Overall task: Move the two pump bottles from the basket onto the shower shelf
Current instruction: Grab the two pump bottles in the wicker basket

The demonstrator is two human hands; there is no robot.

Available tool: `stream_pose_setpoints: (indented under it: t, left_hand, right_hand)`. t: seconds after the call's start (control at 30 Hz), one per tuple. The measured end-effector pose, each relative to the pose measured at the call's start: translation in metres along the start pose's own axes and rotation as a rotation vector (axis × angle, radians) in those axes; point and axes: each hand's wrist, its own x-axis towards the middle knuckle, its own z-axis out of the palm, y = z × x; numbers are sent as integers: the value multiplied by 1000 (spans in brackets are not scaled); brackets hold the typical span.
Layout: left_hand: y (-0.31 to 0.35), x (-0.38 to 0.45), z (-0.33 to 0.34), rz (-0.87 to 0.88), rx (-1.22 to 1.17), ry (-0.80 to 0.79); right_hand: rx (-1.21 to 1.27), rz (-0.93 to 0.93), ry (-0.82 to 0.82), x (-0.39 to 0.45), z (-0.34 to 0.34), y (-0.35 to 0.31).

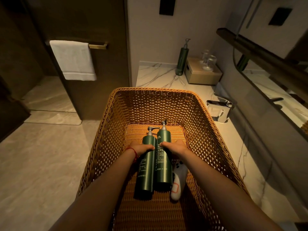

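Observation:
Two dark green pump bottles lie side by side on the floor of a wicker basket [106, 124], pumps pointing away from me. My left hand [141, 148] wraps the upper body of the left bottle [145, 174]. My right hand [175, 147] grips the right bottle [164, 170] at the same height. Both bottles rest on the basket's bottom. A red string circles my left wrist. No shower shelf is recognisable in view.
A white and grey object [178, 182] lies in the basket beside the right bottle. On the marble counter [155, 77] stand a third green pump bottle [182, 60], a tissue box [203, 75] with glasses and a chrome tap [220, 105]. A white towel [72, 60] hangs at left.

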Motion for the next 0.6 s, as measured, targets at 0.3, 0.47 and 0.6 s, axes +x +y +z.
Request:
stream_pose_setpoints:
  t: [0.3,0.47,0.6]
  left_hand:
    - [20,-8,-5,186,-31,147]
    - [31,-20,-11,277,-77,184]
    - [37,-26,-17,324,-111,210]
  right_hand:
    - [-10,-211,28,-11,-11,-19]
    - [46,-321,19,-23,-18,-30]
    - [111,-366,-23,-30,-18,-36]
